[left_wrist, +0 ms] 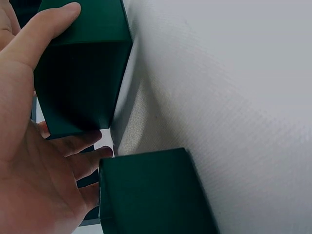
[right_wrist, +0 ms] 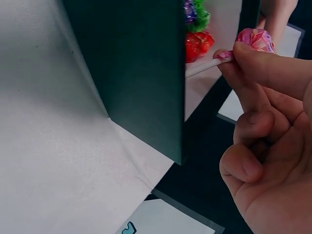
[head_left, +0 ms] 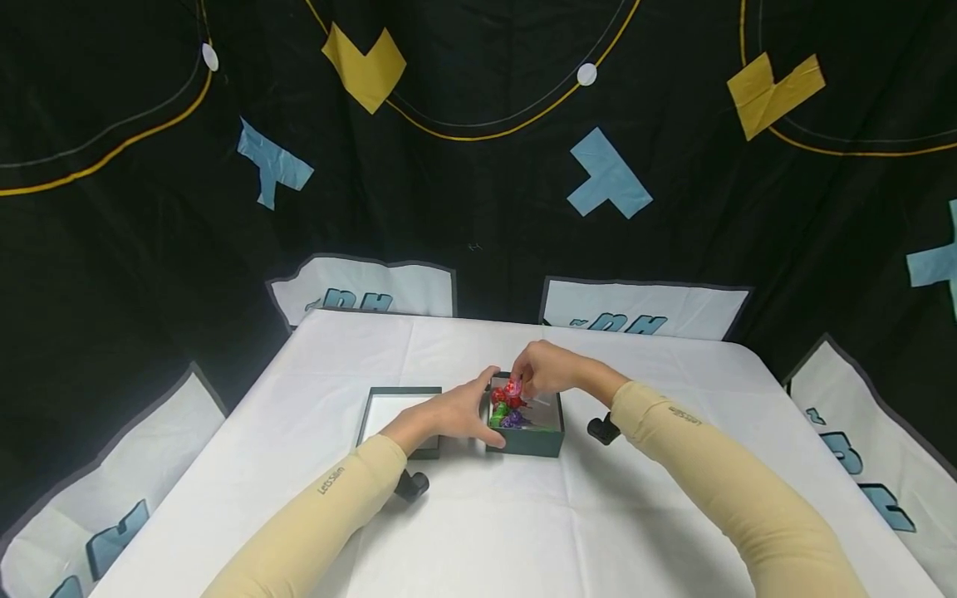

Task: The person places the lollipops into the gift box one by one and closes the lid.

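Note:
A dark green box (head_left: pixel 527 443) with a pale inside stands on the table, with red, green and purple wrapped lollipops (head_left: pixel 503 409) inside. My left hand (head_left: pixel 458 409) spans its left side, thumb on the front wall and fingers toward the back; the left wrist view shows the thumb pressing the green wall (left_wrist: pixel 80 73). Between thumb and forefinger, my right hand (right_wrist: pixel 273 131) pinches a pink wrapped lollipop (right_wrist: pixel 257 40) just below its head, at the box opening. Its white stick (right_wrist: pixel 202 67) points into the box, while the other fingers curl loosely.
Left of the box lies a shallow green-edged lid (head_left: pixel 399 399) with a white inside, partly behind the left hand. White cloth covers the table (head_left: pixel 478 531). A black curtain (head_left: pixel 471 216) hangs behind it.

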Demonstrator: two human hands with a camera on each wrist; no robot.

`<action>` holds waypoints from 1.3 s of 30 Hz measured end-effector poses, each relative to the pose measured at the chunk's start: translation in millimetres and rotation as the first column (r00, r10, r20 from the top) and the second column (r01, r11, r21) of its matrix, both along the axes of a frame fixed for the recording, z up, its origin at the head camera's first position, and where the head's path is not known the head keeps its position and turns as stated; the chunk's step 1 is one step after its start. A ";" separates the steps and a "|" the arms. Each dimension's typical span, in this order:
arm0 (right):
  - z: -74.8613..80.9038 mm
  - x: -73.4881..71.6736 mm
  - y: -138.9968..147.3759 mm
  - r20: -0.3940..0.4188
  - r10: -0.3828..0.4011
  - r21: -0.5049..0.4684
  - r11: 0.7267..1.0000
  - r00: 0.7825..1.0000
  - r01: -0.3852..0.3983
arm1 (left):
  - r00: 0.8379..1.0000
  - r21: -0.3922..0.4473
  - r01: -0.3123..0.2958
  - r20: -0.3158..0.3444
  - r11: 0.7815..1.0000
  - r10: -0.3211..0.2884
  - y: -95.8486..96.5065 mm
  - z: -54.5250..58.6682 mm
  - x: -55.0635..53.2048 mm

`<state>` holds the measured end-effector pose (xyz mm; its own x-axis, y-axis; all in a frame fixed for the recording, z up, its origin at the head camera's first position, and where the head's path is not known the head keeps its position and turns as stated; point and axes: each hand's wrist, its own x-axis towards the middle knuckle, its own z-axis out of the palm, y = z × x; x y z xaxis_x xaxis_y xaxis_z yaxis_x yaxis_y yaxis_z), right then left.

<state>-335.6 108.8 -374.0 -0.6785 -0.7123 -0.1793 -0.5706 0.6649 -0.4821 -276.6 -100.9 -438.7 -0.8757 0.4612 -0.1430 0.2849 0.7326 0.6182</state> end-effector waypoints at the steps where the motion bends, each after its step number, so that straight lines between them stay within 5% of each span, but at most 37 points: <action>1: -0.8 -0.6 -0.5 0.003 -0.001 0.007 1.000 1.000 0.001 | 1.000 0.003 0.000 0.001 1.000 0.000 -0.1 0.4 -0.1; 9: -6.4 -3.0 -3.0 0.010 -0.001 0.087 0.996 1.000 0.000 | 1.000 0.002 -0.002 0.002 1.000 0.002 0.5 1.1 0.8; 25: -10.3 0.8 -12.6 -0.125 -0.004 0.287 0.957 0.992 0.040 | 1.000 0.012 -0.005 0.014 1.000 0.005 1.1 3.3 3.1; 39: -14.1 6.1 -12.7 -0.183 -0.005 0.357 0.931 0.983 0.072 | 1.000 0.014 -0.003 0.004 1.000 0.003 1.3 1.1 1.9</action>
<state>-329.6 96.1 -388.1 -0.7483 -0.5944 -0.2945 -0.5946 0.7978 -0.0995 -274.7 -99.6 -437.6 -0.8767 0.4603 -0.1398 0.2802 0.7248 0.6294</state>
